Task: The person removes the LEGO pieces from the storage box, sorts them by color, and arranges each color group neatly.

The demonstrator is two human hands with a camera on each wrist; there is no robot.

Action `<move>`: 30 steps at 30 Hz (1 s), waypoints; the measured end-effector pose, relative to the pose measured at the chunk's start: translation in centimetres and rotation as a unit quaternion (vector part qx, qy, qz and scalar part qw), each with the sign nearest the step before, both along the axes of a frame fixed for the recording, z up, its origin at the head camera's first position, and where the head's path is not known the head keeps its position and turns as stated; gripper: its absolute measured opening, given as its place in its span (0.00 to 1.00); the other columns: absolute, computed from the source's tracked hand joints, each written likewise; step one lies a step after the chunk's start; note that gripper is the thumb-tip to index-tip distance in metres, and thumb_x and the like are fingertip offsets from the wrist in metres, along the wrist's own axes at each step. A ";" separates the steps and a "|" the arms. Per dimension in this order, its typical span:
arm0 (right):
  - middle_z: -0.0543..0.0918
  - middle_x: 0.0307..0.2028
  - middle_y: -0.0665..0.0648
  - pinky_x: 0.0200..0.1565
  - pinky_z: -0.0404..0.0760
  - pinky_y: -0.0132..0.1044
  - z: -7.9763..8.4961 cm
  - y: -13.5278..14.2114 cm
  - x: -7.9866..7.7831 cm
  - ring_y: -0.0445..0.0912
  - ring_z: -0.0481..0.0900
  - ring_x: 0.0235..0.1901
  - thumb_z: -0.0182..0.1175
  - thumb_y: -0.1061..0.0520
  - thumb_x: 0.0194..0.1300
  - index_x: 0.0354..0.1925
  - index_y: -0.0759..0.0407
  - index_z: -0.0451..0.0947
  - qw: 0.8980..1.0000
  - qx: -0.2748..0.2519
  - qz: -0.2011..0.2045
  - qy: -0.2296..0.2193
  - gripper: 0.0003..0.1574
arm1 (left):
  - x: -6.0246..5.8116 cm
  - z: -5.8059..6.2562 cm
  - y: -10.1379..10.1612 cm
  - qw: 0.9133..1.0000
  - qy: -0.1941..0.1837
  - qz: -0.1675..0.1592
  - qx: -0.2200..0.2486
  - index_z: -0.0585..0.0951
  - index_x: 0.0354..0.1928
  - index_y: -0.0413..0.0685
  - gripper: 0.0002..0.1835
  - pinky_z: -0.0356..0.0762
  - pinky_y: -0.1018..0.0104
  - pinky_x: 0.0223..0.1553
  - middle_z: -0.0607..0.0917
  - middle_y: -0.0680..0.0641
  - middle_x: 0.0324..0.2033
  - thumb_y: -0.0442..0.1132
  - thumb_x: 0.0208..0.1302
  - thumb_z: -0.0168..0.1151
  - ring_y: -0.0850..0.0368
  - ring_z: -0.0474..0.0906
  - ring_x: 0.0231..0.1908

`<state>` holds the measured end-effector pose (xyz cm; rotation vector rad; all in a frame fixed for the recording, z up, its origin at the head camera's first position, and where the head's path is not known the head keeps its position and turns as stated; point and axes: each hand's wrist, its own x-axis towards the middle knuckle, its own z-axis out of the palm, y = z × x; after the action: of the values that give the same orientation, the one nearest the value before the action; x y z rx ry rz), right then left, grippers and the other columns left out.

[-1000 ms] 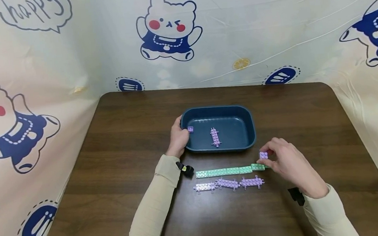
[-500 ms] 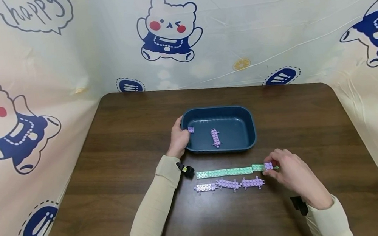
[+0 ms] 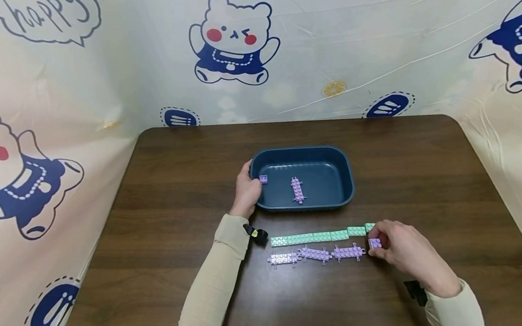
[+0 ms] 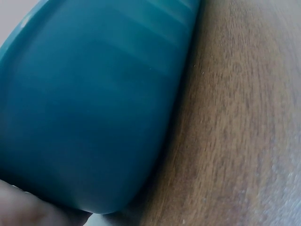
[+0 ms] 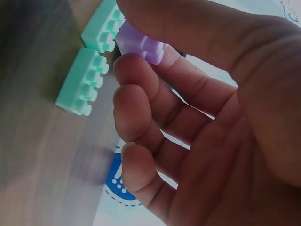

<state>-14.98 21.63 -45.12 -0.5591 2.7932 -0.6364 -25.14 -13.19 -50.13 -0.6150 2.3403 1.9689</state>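
My left hand (image 3: 246,191) grips the left rim of a dark blue plastic basin (image 3: 312,206), thumb over the edge. In the left wrist view the basin's outer wall (image 4: 94,103) fills much of the picture. Between thumb and fingers of my right hand (image 3: 411,253) is a small purple building block (image 3: 374,243); its studs show in the right wrist view. That block is just right of a row of purple blocks (image 3: 314,254) with side pegs. Beyond them runs a row of green studded blocks (image 3: 322,237), its right end partly behind my fingers.
Inside the basin lie a long purple block (image 3: 297,191) with pegs and a small purple block (image 3: 263,179) by the left wall. All stands on a brown wooden table (image 3: 187,180), with a printed curtain (image 3: 316,47) behind it.
My right hand has carried the small purple block toward me, from above the green row's right end to beside the purple row's right end. The left hand and basin stay put.
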 end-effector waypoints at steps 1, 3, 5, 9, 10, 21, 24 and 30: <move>0.73 0.23 0.48 0.27 0.68 0.36 -0.1 0.0 0.0 0.41 0.68 0.23 0.77 0.57 0.45 0.32 0.53 0.81 1.000 0.000 0.000 0.000 0.16 | 0.0 0.0 0.0 1.000 0.000 0.001 0.000 0.64 0.71 0.52 0.36 0.61 0.49 0.65 0.69 0.48 0.67 0.21 0.60 0.44 0.50 0.64 0.65; 0.71 0.22 0.48 0.26 0.66 0.36 -0.3 0.0 0.1 0.41 0.67 0.23 0.77 0.57 0.45 0.32 0.53 0.81 1.000 0.002 0.000 0.001 0.16 | 0.0 0.0 0.0 1.000 0.000 0.002 -0.001 0.64 0.71 0.52 0.36 0.61 0.49 0.65 0.69 0.48 0.66 0.21 0.60 0.44 0.50 0.64 0.65; 0.70 0.22 0.48 0.25 0.65 0.35 -0.4 0.0 0.1 0.41 0.66 0.22 0.77 0.56 0.45 0.31 0.53 0.81 1.000 0.005 -0.003 -0.004 0.16 | 0.0 0.0 0.0 1.000 0.000 0.003 -0.001 0.64 0.71 0.52 0.36 0.61 0.49 0.65 0.70 0.48 0.66 0.21 0.60 0.44 0.50 0.64 0.65; 0.70 0.21 0.48 0.25 0.65 0.36 -0.8 0.0 0.1 0.42 0.66 0.22 0.77 0.56 0.46 0.32 0.54 0.81 1.000 0.011 -0.007 -0.027 0.15 | 0.0 0.1 0.0 1.000 0.000 0.002 -0.002 0.64 0.71 0.52 0.36 0.61 0.49 0.65 0.69 0.48 0.66 0.21 0.60 0.44 0.50 0.64 0.65; 0.70 0.21 0.48 0.25 0.66 0.36 -0.9 0.0 0.1 0.42 0.66 0.22 0.77 0.56 0.46 0.32 0.55 0.81 0.999 0.012 -0.008 -0.031 0.15 | 0.0 0.1 0.0 1.000 -0.001 0.001 -0.002 0.64 0.71 0.52 0.36 0.61 0.49 0.65 0.69 0.48 0.66 0.21 0.60 0.44 0.50 0.64 0.65; 0.70 0.20 0.47 0.26 0.66 0.37 -1.4 -0.1 0.0 0.41 0.67 0.22 0.77 0.54 0.45 0.31 0.53 0.81 0.999 0.015 -0.008 -0.041 0.15 | 0.0 0.2 0.1 1.000 0.002 0.000 0.000 0.64 0.71 0.51 0.35 0.60 0.50 0.65 0.69 0.48 0.66 0.21 0.61 0.44 0.50 0.64 0.65; 0.71 0.20 0.46 0.26 0.67 0.37 -1.6 -0.1 0.0 0.41 0.67 0.22 0.78 0.53 0.44 0.30 0.53 0.81 0.999 0.014 -0.008 -0.041 0.16 | 0.0 0.1 0.1 1.000 0.003 0.000 -0.001 0.64 0.71 0.51 0.35 0.60 0.50 0.66 0.69 0.48 0.66 0.21 0.61 0.44 0.50 0.64 0.65; 0.71 0.20 0.46 0.26 0.66 0.36 -1.9 -0.1 0.0 0.41 0.67 0.21 0.78 0.54 0.44 0.30 0.53 0.81 0.999 0.012 -0.009 -0.044 0.15 | 0.1 0.1 0.1 1.000 0.002 0.000 -0.003 0.64 0.71 0.51 0.35 0.61 0.49 0.65 0.69 0.48 0.66 0.22 0.61 0.44 0.51 0.64 0.65</move>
<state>-15.03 21.52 -47.05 -0.4903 2.7220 -0.6138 -25.09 -13.06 -50.00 -0.6125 2.3498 1.9663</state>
